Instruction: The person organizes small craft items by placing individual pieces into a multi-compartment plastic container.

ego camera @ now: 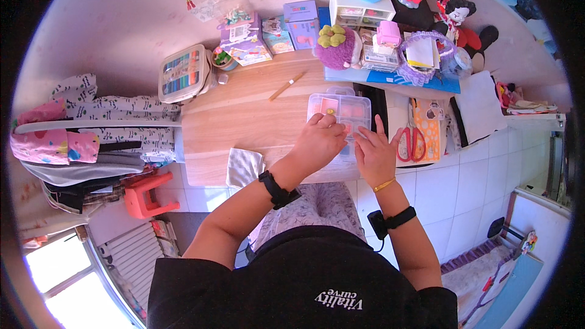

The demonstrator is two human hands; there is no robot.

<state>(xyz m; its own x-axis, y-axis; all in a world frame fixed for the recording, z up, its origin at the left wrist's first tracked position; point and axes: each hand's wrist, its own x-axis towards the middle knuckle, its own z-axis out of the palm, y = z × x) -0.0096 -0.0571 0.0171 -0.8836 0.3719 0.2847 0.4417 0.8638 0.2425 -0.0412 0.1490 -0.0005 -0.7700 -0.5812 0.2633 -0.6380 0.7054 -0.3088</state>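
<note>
A clear plastic compartment box [361,102] lies near the front edge of the wooden desk, with small pink and reddish pieces in its compartments. My left hand [321,140] reaches over its left and front part with the fingers bent down. Whether those fingertips pinch anything is hidden by the hand. A small yellow piece [330,111] shows just beyond the left knuckles. My right hand [375,150] is at the box's right front side, fingers spread, with the fingertips at the rim. Nothing is visible in the right hand.
Right of the box lie red-handled scissors [412,144] on an orange patterned sheet [432,123]. A pencil-like stick [287,86] and a silvery cloth [245,167] lie on the desk [215,132]. Behind stand a marker case [183,74], a purple plush toy [337,52] and a purple basket [418,71].
</note>
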